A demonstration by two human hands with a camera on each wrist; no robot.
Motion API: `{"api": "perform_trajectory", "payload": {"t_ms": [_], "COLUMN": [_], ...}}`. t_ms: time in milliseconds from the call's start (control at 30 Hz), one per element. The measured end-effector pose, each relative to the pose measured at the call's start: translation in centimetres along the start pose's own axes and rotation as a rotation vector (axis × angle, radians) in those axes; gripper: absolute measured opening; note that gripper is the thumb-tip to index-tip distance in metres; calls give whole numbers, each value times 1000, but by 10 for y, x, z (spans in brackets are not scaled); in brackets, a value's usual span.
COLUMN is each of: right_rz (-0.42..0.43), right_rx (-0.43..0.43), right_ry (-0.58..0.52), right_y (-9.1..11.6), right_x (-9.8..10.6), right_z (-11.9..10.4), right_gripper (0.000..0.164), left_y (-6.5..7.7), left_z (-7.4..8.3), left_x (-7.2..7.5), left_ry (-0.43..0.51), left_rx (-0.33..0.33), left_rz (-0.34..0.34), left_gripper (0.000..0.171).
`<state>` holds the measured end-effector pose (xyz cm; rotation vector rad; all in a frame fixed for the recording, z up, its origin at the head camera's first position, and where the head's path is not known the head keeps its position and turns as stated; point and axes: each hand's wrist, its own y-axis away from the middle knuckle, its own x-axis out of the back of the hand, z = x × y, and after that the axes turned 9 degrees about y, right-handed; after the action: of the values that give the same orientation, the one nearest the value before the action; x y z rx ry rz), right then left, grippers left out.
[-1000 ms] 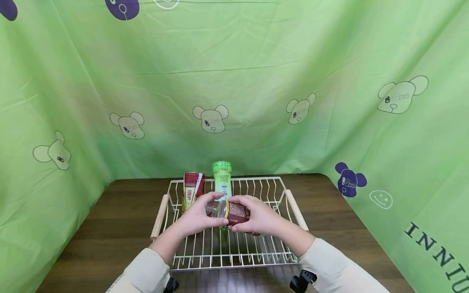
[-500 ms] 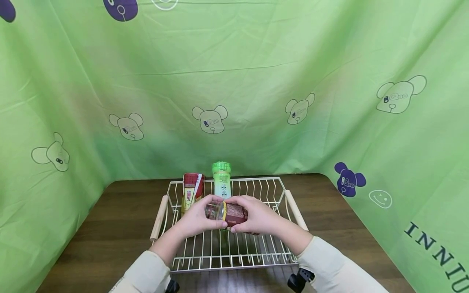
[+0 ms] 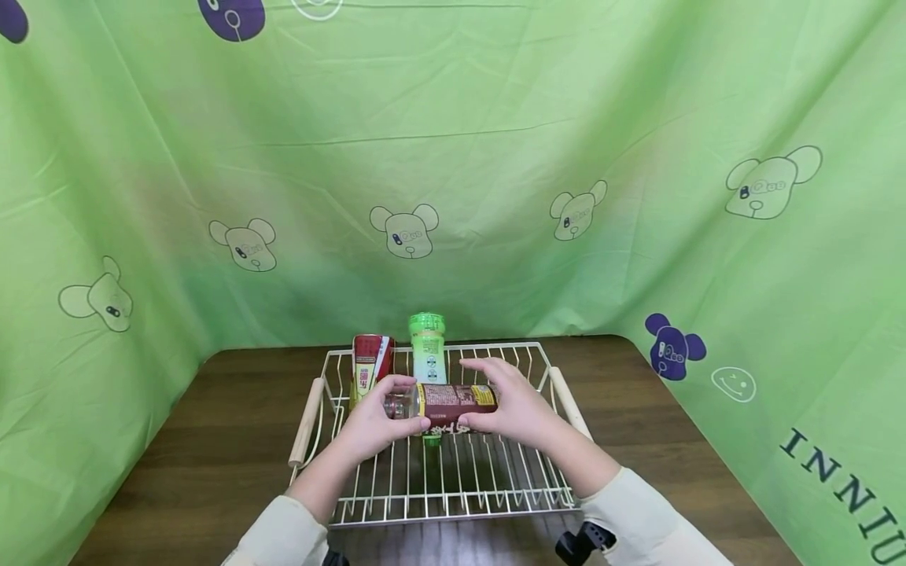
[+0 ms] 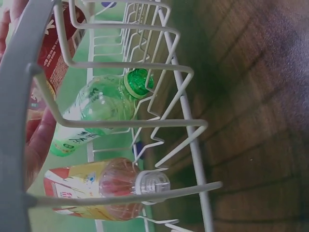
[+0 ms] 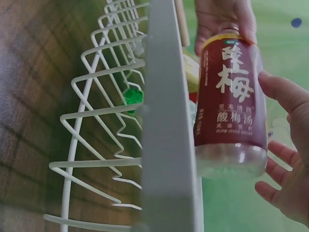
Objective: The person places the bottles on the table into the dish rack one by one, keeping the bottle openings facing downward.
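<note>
A plum juice bottle with a dark red label lies sideways above the rack, neck to the left. My left hand grips it at the neck and shoulder. At the base end, my right hand is spread, its thumb against the label and its fingers apart from the bottle in the right wrist view. Behind, a green bottle and a red and yellow bottle stand upside down in the white wire rack. Their caps point down in the left wrist view. My left hand partly hides the red and yellow bottle.
The rack has a wooden handle on the left and another wooden handle on the right. It stands on a dark brown wooden table. A green printed cloth hangs behind and along both sides.
My right hand has loosened and slid right toward the bottle's base, uncovering more of the label. The bottle has shifted slightly left and levelled. My left hand keeps its grip.
</note>
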<state>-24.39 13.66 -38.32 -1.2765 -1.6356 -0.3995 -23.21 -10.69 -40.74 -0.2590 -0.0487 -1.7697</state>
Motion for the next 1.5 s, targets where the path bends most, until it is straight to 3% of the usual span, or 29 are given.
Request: {"api": "perform_trajectory", "payload": {"t_ms": [333,533,633,967,1133,1333,1500], "right_rz": [95,101,93,73,73,92,123], "right_rx": [-119,-253,-281,-270,-258,-267,-257], "right_ry": [-78,-220,-297,-393,-471,-542,-556], "right_y": [6,7,8,9,7,3,0], "right_x": [-3,-12,-16,-21,-22,-21,-20], "right_z": [9,10,10,5,2,-4,-10], "right_gripper": [78,74,73,61,65,75,81], "left_y": [4,5,5,5,4,4,4], "left_z": [-5,-6,-6,-7,-6,-6,-7], "left_x": [3,3,4,2,-2,-7,-11], "left_ry": [125,235,291,402,438,360,324], "left_rx": [39,52,56,67,72,76,102], "left_rz": [169,251,273,294,301,289,216], "left_gripper": [59,56,56,58,56,55,55]}}
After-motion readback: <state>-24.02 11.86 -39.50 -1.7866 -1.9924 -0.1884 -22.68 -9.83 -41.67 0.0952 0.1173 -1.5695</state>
